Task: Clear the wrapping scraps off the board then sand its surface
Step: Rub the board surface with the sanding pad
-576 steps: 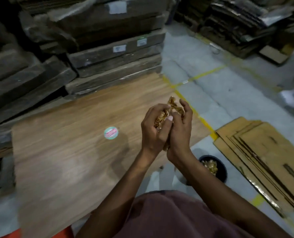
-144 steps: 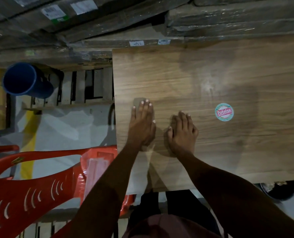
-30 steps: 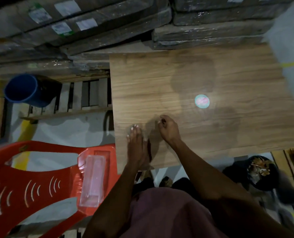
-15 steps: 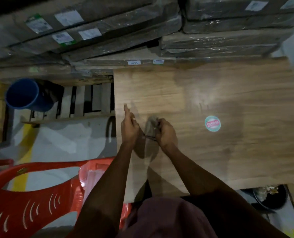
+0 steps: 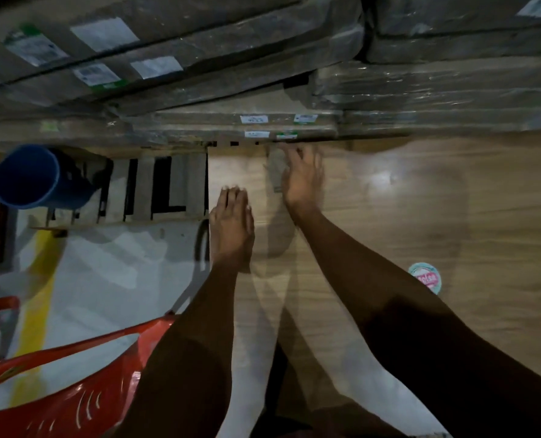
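Observation:
The wood-grain board (image 5: 405,216) fills the right half of the head view, with a round pink-and-teal sticker (image 5: 424,277) on it. My left hand (image 5: 231,222) rests flat on the board beside its left edge, fingers straight. My right hand (image 5: 301,178), blurred by motion, lies stretched out near the board's far left corner. It presses a grey sheet of sandpaper (image 5: 275,169) onto the surface; the sheet shows at the hand's left side. No wrapping scraps show on the board.
Stacks of plastic-wrapped boards (image 5: 263,74) stand right behind the board's far edge. A blue bucket (image 5: 25,178) lies on a slatted pallet (image 5: 155,188) at the left. A red plastic chair (image 5: 73,390) stands at the lower left beside a yellow floor line (image 5: 35,311).
Half a second ago both hands were together at the sandpaper. Now my right hand has pushed it toward the far edge, and my left hand lies flat at the board's left edge.

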The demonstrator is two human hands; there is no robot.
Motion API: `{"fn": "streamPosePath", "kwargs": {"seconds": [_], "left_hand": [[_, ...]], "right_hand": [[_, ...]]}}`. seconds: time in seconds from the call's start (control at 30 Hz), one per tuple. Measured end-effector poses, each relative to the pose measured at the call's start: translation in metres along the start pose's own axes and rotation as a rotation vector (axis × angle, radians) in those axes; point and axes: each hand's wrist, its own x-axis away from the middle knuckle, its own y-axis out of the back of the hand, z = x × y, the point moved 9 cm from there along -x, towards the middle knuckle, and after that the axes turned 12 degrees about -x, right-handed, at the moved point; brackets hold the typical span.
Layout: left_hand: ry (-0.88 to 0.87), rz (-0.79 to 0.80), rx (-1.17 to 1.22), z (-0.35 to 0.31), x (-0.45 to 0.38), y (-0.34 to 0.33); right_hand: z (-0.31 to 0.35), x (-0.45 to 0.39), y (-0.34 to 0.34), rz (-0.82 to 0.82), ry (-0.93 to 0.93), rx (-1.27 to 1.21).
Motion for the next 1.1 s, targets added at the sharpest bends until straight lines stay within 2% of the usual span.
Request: {"fn": "streamPosePath", "kwargs": {"seconds": [0.13, 0.3, 0.5, 0.53, 0.63, 0.67, 0.7, 0.8, 0.9, 0.97, 1.03, 1.1], "left_hand": [[0.071, -0.020, -0.014, 0.006, -0.004, -0.001], [0.096, -0.010, -0.042, 0.010, -0.005, -0.003], [0.104, -0.012, -0.054, 0.009, -0.003, -0.001], [0.100, -0.013, -0.058, 0.009, -0.003, -0.001], [0.097, -0.006, -0.069, 0.011, -0.005, -0.003], [0.098, -0.011, -0.072, 0.011, -0.005, -0.004], [0.101, -0.019, -0.070, 0.012, -0.005, -0.004], [0.105, -0.024, -0.070, 0.011, -0.005, -0.005], [0.101, -0.024, -0.077, 0.010, -0.005, -0.004], [0.104, -0.021, -0.069, 0.010, -0.004, -0.004], [0.102, -0.029, -0.061, 0.011, -0.004, -0.005], [0.098, -0.040, -0.057, 0.011, -0.004, -0.005]], "right_hand": [[0.014, 0.010, -0.030, -0.002, 0.063, -0.017], [0.026, 0.020, -0.048, 0.096, 0.248, 0.214], [-0.006, 0.010, -0.025, 0.005, -0.140, 0.226], [0.005, 0.013, -0.032, 0.026, -0.117, 0.241], [0.034, 0.027, -0.064, 0.250, 0.131, 0.308], [0.034, 0.028, -0.062, 0.275, 0.176, 0.328], [0.025, 0.026, -0.052, 0.260, 0.165, 0.343], [-0.019, 0.017, -0.012, 0.149, -0.057, 0.334], [-0.031, 0.023, -0.003, 0.126, -0.188, 0.268], [-0.014, 0.032, -0.018, 0.172, -0.113, 0.255], [0.009, 0.048, -0.041, 0.290, 0.082, 0.291], [0.013, 0.057, -0.051, 0.385, 0.203, 0.317]]}}
